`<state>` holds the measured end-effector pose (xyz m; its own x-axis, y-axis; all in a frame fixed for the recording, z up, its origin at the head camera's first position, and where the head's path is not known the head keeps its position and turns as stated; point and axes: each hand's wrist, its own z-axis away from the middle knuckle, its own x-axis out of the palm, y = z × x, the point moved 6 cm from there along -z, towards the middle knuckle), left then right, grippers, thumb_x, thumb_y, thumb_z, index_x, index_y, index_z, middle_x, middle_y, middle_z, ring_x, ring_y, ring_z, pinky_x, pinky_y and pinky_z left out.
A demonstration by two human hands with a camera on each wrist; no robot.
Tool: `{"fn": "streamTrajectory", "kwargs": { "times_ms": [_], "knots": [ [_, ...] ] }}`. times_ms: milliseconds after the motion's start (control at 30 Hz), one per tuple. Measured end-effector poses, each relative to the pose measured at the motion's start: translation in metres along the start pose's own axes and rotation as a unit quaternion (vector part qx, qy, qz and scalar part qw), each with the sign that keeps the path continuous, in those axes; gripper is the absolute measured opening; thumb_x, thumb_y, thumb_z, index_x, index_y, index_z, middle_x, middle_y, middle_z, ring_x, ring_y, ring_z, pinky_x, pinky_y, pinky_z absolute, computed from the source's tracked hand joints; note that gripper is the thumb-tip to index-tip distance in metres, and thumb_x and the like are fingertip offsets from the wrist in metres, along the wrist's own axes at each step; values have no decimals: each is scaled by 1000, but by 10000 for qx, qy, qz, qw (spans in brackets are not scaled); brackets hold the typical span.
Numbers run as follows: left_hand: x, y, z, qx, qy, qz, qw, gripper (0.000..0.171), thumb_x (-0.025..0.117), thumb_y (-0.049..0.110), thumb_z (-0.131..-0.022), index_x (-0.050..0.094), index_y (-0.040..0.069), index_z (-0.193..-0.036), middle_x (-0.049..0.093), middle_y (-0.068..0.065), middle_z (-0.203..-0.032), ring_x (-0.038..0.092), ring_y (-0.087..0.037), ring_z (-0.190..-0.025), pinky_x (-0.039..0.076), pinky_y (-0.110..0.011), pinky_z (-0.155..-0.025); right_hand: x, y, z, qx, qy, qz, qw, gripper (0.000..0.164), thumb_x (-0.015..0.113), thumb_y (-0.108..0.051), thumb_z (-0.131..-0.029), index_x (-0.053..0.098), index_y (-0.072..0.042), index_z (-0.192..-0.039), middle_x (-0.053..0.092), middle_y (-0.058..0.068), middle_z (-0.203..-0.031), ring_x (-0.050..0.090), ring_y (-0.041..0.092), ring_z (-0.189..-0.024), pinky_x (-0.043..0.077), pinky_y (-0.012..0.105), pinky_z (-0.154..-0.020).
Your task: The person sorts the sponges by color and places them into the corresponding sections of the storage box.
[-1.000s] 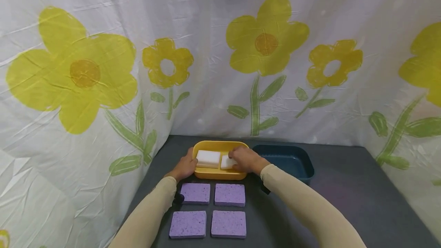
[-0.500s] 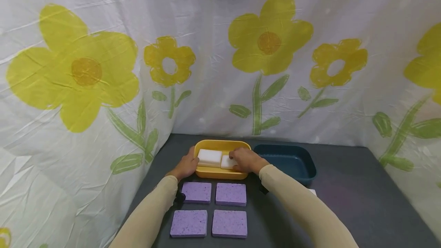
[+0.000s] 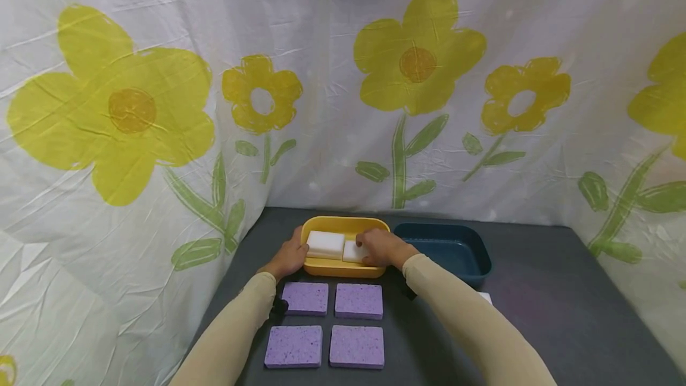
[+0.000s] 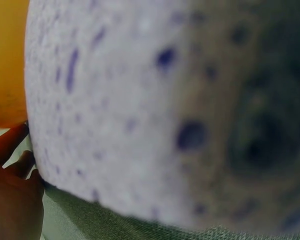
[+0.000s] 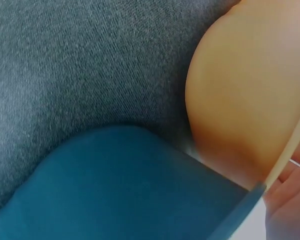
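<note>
A yellow rectangular container [image 3: 343, 271] stands at the back of the table. My left hand [image 3: 289, 255] grips its left end, thumb at the rim. Two white block sponges lie inside: the left white sponge [image 3: 326, 244] shows nearly whole, while the right white sponge [image 3: 351, 251] is partly covered by my right hand [image 3: 384, 249], whose fingers hold it down in the container. In the right wrist view the container's yellow wall [image 5: 240, 100] hides most of that hand. Close to the left wrist camera looms a speckled purple sponge [image 4: 105, 100].
In front of the yellow container, several purple sponges [image 3: 305, 298] lie flat in two rows. A dark teal container [image 3: 450, 249] stands against its right side. The white corner [image 3: 485, 296] of something peeks out beyond my right sleeve. A flower-printed curtain [image 3: 321, 165] hangs behind the table.
Both hands keep their places on the yellow container and the white sponge. The head view has shifted slightly, and a white corner has come into sight beside the right sleeve.
</note>
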<state>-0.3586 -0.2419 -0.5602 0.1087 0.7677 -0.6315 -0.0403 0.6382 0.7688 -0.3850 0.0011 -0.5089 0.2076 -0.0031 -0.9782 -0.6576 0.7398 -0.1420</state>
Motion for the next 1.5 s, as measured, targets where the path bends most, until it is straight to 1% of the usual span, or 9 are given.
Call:
{"fn": "streamTrajectory", "kwargs": {
  "times_ms": [133, 267, 500, 700, 867, 967, 1133, 1267, 1500],
  "knots": [
    [0, 1, 0, 18, -25, 15, 10000, 63, 41, 18, -112, 20, 7, -170, 55, -29, -157, 59, -39, -136, 41, -64, -122, -5, 1, 4, -13, -9, 3, 10000, 43, 81, -32, -100, 71, -14, -138, 74, 7, -132, 68, 21, -114, 56, 43, -110],
    [-2, 3, 0, -3, -62, 13, 10000, 64, 41, 18, -112, 18, 7, -171, 53, -29, -159, 58, -39, -138, 39, -64, -123, -10, 3, 7, -28, 38, -8, 10000, 45, 79, -33, -101, 70, -14, -140, 73, 7, -135, 69, 22, -118, 55, 43, -112],
    [0, 2, 1, -111, -139, -1, 9998, 64, 41, 19, -113, 16, 7, -171, 51, -29, -160, 57, -39, -138, 38, -65, -123, -13, 6, 13, -98, 144, 36, 9998, 43, 78, -32, -102, 70, -14, -140, 71, 8, -140, 70, 23, -116, 56, 44, -111],
    [1, 0, 1, -112, -103, 1, 9999, 63, 41, 18, -113, 18, 8, -171, 52, -28, -160, 57, -38, -137, 39, -65, -123, -21, 5, 23, -238, 232, 5, 9994, 42, 78, -30, -102, 71, -12, -139, 70, 9, -140, 70, 26, -116, 57, 47, -111],
    [0, 1, 2, -115, -80, -3, 9999, 63, 41, 19, -112, 20, 8, -170, 53, -28, -159, 58, -38, -136, 40, -64, -123, -31, 5, 34, -472, 432, -116, 9979, 39, 79, -25, -101, 72, -8, -136, 72, 11, -136, 70, 28, -114, 58, 49, -109],
    [0, 2, 2, -111, -87, 1, 9999, 63, 41, 19, -112, 19, 7, -170, 54, -28, -158, 59, -38, -134, 40, -64, -122, -34, 6, 42, -618, 545, -19, 9966, 37, 79, -22, -100, 73, -7, -134, 73, 11, -133, 71, 28, -114, 59, 49, -108],
    [0, 3, 0, -73, -116, -71, 9999, 63, 40, 18, -113, 17, 6, -170, 53, -29, -159, 58, -39, -136, 39, -66, -123, -36, 12, 57, -839, 714, 159, 9938, 36, 79, -21, -100, 74, -5, -132, 75, 12, -130, 71, 28, -112, 60, 48, -106],
    [0, 2, -1, -81, -120, -103, 9998, 64, 40, 19, -113, 16, 6, -171, 51, -29, -161, 57, -40, -139, 37, -66, -124, -36, 18, 70, -994, 886, 156, 9910, 35, 81, -20, -100, 75, -4, -130, 75, 12, -129, 72, 27, -113, 60, 47, -105],
    [0, 1, -1, -52, -100, -134, 9998, 64, 40, 19, -112, 16, 5, -170, 51, -31, -160, 57, -42, -139, 38, -66, -123, -38, 22, 94, -1338, 1265, 210, 9827, 33, 80, -17, -98, 76, -3, -128, 76, 11, -125, 72, 27, -114, 62, 45, -100]
  ]
}}
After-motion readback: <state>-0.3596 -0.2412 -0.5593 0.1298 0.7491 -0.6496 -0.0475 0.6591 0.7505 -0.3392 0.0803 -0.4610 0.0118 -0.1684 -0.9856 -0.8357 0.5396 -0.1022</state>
